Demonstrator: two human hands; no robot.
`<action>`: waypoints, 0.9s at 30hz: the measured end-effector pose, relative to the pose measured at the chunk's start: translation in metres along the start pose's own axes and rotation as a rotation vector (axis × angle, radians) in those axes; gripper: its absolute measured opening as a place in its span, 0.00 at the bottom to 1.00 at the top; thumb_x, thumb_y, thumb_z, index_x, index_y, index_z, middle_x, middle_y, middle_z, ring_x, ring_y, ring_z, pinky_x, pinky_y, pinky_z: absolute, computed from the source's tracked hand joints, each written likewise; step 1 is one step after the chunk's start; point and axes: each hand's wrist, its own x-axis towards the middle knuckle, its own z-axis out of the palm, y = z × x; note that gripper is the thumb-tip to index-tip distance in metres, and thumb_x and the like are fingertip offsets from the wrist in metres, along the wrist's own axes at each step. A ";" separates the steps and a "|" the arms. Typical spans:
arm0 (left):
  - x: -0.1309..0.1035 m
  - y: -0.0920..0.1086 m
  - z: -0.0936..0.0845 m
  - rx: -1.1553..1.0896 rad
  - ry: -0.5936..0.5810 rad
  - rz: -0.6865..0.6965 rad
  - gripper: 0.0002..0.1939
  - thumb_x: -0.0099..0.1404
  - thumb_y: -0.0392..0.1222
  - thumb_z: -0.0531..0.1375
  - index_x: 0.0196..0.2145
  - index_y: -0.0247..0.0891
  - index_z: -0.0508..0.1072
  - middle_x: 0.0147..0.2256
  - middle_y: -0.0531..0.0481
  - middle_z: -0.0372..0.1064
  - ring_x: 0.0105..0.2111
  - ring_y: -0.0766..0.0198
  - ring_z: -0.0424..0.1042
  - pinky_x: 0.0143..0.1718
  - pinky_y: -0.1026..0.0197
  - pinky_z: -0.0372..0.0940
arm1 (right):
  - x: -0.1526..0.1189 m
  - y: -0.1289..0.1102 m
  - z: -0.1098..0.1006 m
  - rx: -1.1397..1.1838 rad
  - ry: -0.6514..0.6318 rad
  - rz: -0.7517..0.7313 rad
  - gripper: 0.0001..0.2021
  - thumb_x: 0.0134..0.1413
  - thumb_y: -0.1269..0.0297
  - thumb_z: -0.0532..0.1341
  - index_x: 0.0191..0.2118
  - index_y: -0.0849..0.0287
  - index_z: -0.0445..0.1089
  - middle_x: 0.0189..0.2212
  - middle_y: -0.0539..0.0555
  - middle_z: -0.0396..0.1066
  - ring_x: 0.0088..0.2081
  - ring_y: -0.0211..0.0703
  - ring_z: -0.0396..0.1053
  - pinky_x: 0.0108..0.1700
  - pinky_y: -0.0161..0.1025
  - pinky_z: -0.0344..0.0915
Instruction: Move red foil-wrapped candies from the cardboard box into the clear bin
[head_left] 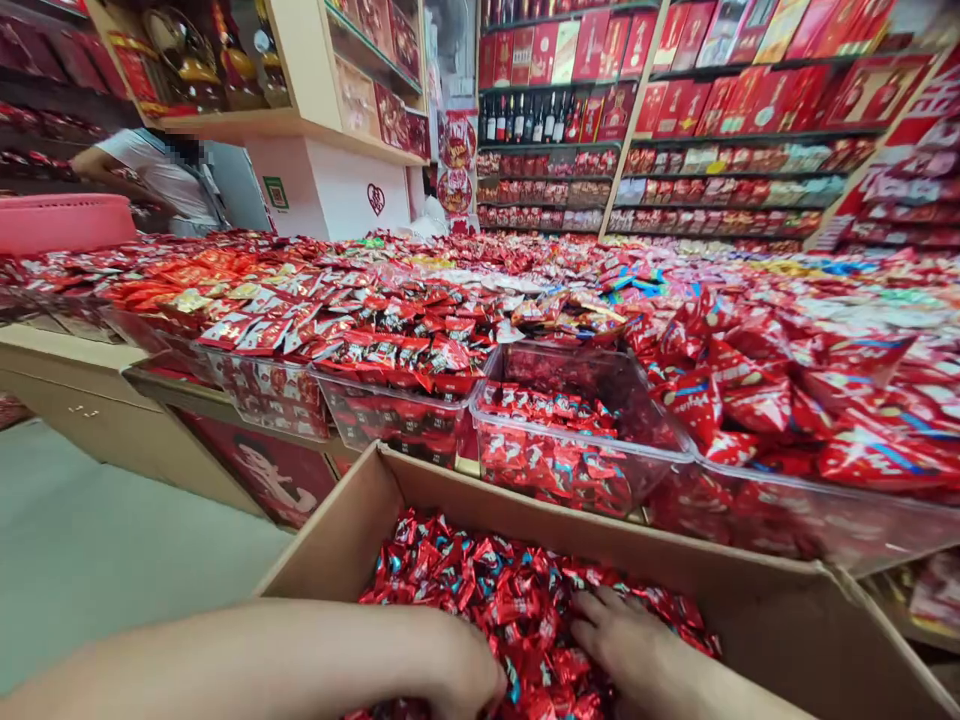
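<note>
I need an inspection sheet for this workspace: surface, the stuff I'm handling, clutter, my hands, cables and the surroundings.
Surface: display counter, lined with clear bins of wrapped packets.
Job's things: an open cardboard box with a heap of red wrapped sweets; just beyond it, a partly filled clear bin.
Clutter: packets heaped above many bin rims; a pink basket at far left.
Hands: left hand and right hand are both in the box, among the sweets; fingers partly hidden, so whether either grips anything can't be told.
Cables: nothing seen.
Surroundings: shelves of red boxes and bottles behind; a person in a white top at left; greenish floor.
</note>
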 end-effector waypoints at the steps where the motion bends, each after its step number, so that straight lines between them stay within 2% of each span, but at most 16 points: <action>1: -0.005 0.002 -0.005 -0.005 0.004 -0.005 0.23 0.44 0.49 0.60 0.39 0.38 0.69 0.32 0.41 0.69 0.32 0.50 0.68 0.25 0.57 0.61 | -0.001 0.003 0.001 0.032 -0.032 0.020 0.26 0.28 0.66 0.66 0.41 0.63 0.65 0.43 0.61 0.61 0.44 0.56 0.59 0.43 0.46 0.59; 4: -0.017 0.003 -0.018 -0.037 0.096 -0.033 0.24 0.47 0.50 0.57 0.42 0.38 0.66 0.36 0.40 0.68 0.35 0.51 0.67 0.30 0.56 0.62 | 0.000 0.005 0.000 0.096 -0.064 0.034 0.20 0.31 0.73 0.63 0.39 0.63 0.66 0.38 0.60 0.63 0.39 0.52 0.62 0.40 0.42 0.61; 8: -0.025 -0.003 -0.029 -0.106 0.189 -0.105 0.23 0.48 0.48 0.57 0.42 0.36 0.67 0.36 0.37 0.68 0.36 0.49 0.67 0.32 0.53 0.61 | 0.005 0.006 0.004 0.143 0.006 0.007 0.16 0.32 0.81 0.54 0.34 0.64 0.67 0.32 0.59 0.66 0.34 0.49 0.65 0.34 0.39 0.60; 11: -0.029 -0.010 -0.037 -0.161 0.246 -0.100 0.22 0.49 0.47 0.55 0.42 0.35 0.66 0.36 0.37 0.67 0.36 0.49 0.66 0.33 0.52 0.61 | 0.007 0.010 0.002 0.218 0.021 -0.018 0.13 0.33 0.79 0.54 0.31 0.62 0.65 0.28 0.55 0.67 0.31 0.44 0.65 0.31 0.34 0.58; 14: -0.034 -0.014 -0.046 -0.257 0.330 -0.054 0.25 0.52 0.49 0.53 0.48 0.38 0.60 0.39 0.43 0.66 0.37 0.56 0.66 0.34 0.58 0.61 | 0.006 0.013 -0.009 0.314 0.060 -0.046 0.10 0.36 0.74 0.55 0.31 0.60 0.62 0.26 0.50 0.66 0.27 0.38 0.63 0.26 0.30 0.55; 16: -0.036 -0.014 -0.050 -0.423 0.387 0.018 0.27 0.52 0.52 0.52 0.49 0.39 0.57 0.38 0.47 0.66 0.34 0.62 0.66 0.31 0.64 0.60 | 0.004 0.011 -0.020 0.417 0.136 -0.064 0.09 0.38 0.74 0.54 0.31 0.59 0.61 0.25 0.48 0.64 0.25 0.35 0.61 0.24 0.29 0.53; 18: -0.035 -0.012 -0.050 -0.694 0.419 0.127 0.27 0.52 0.52 0.53 0.47 0.38 0.57 0.34 0.49 0.66 0.30 0.66 0.65 0.27 0.67 0.60 | 0.000 0.006 -0.029 0.519 0.237 -0.075 0.09 0.38 0.75 0.54 0.31 0.60 0.61 0.25 0.48 0.64 0.25 0.35 0.60 0.25 0.29 0.53; 21: -0.030 -0.006 -0.044 -1.084 0.432 0.242 0.22 0.51 0.47 0.55 0.44 0.37 0.59 0.32 0.50 0.64 0.26 0.68 0.64 0.26 0.67 0.60 | -0.006 -0.002 -0.037 0.615 0.317 -0.102 0.10 0.38 0.76 0.54 0.31 0.60 0.62 0.26 0.49 0.64 0.27 0.37 0.60 0.29 0.31 0.56; 24: -0.025 -0.001 -0.039 -1.239 0.480 0.256 0.19 0.50 0.41 0.55 0.41 0.36 0.60 0.31 0.50 0.63 0.25 0.70 0.63 0.26 0.65 0.60 | -0.008 -0.008 -0.038 0.764 0.322 -0.129 0.13 0.41 0.76 0.54 0.37 0.59 0.61 0.30 0.49 0.65 0.30 0.36 0.62 0.32 0.31 0.58; 27: -0.024 0.000 -0.038 -1.298 0.496 0.252 0.23 0.49 0.37 0.54 0.46 0.38 0.57 0.31 0.50 0.63 0.24 0.70 0.63 0.25 0.66 0.60 | -0.010 -0.008 -0.041 0.893 0.254 -0.107 0.16 0.46 0.73 0.54 0.44 0.59 0.57 0.28 0.49 0.65 0.27 0.36 0.62 0.29 0.30 0.60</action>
